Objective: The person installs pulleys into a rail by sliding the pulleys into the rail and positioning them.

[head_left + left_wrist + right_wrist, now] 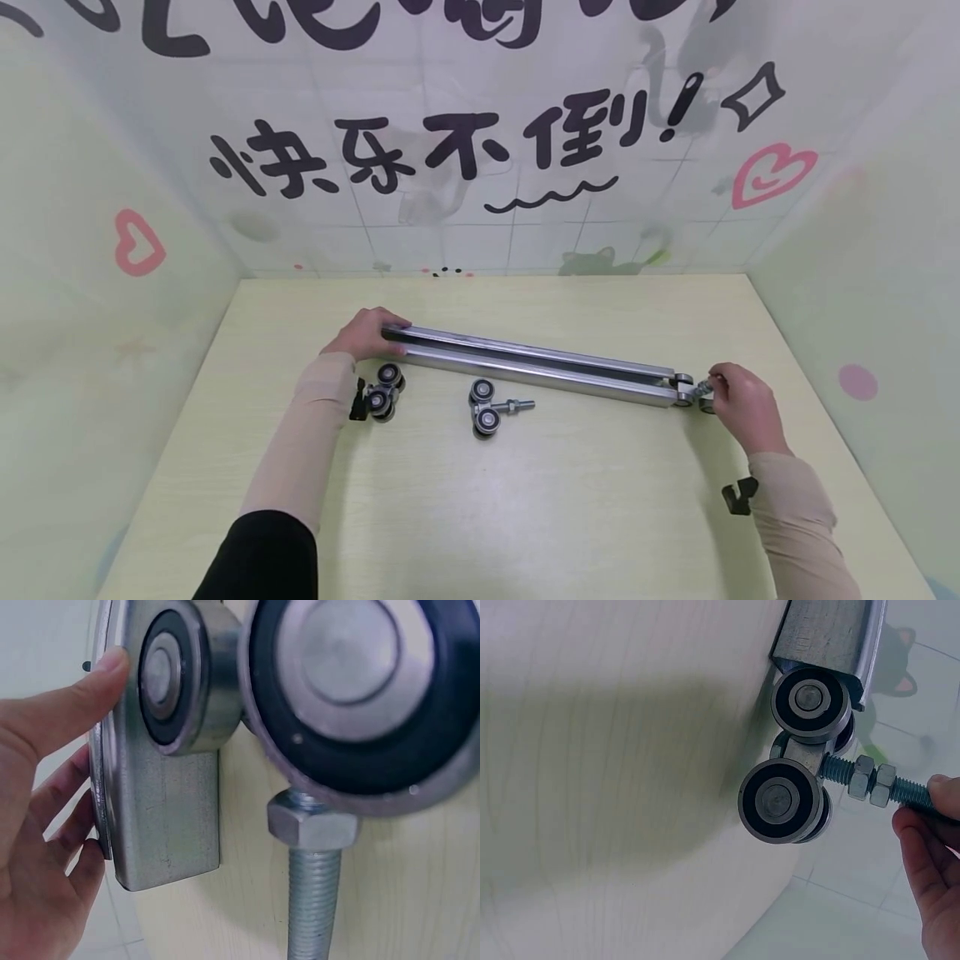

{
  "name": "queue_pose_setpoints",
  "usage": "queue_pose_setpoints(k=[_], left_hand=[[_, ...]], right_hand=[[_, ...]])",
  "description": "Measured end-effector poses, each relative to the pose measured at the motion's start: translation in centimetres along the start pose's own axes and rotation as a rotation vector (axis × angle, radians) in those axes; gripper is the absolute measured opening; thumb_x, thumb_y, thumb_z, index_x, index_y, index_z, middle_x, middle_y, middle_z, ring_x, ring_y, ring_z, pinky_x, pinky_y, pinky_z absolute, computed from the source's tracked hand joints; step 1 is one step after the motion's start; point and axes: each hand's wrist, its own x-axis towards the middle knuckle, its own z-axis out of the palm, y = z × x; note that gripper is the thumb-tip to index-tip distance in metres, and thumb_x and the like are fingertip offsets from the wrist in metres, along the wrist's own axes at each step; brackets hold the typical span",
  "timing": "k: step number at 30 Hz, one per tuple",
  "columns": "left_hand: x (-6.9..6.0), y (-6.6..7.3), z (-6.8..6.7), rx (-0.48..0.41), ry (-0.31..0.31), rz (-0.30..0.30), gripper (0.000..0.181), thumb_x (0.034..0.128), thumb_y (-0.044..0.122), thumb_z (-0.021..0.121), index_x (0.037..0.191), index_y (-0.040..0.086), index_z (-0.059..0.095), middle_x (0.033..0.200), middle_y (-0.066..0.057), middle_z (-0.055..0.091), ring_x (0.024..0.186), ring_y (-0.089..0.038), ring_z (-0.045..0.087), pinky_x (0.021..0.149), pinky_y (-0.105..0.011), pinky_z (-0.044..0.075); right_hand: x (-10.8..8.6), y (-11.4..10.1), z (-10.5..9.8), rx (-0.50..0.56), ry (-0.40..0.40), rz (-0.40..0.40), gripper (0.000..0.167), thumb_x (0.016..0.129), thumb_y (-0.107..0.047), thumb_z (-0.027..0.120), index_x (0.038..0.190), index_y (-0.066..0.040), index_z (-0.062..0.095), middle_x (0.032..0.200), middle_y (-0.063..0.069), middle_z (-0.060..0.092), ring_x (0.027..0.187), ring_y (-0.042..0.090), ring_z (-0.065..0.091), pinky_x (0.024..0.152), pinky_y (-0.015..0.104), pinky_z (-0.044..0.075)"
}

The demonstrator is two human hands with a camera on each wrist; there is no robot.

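Note:
A long metal channel rail (525,362) lies slantwise on the table, its slot facing up. My left hand (367,333) grips its left end, thumb on one side and fingers on the other; in the left wrist view the hand (52,787) holds the rail (169,817) this way. At the right end, my right hand (746,404) pinches the threaded bolt of a roller trolley (684,389). The right wrist view shows the fingers (922,847) on the bolt's end, two nuts (871,781) on its thread, and the trolley's upper wheels (810,701) at the rail's open end.
Two more roller trolleys lie in front of the rail: one (382,392) beside my left wrist, another (484,408) near the middle with its bolt pointing right. A printed wall (450,242) stands behind the table (525,517), with side walls left and right.

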Motion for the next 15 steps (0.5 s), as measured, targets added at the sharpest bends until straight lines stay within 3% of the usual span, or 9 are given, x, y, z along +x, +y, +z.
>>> queue_pose_setpoints(k=[15], left_hand=[[0.11,0.12,0.01,0.013,0.005,0.001,0.053,0.0744,0.017,0.074,0.123,0.005,0.055,0.127,-0.018,0.049,0.117,-0.033,0.044,0.099,-0.048,0.034]], right_hand=[[0.36,-0.4,0.65,0.001,-0.029,-0.015,0.01,0.071,0.015,0.06,0.08,0.009,0.059,0.072,0.022,0.061,0.064,0.034,0.059,0.057,0.046,0.049]])
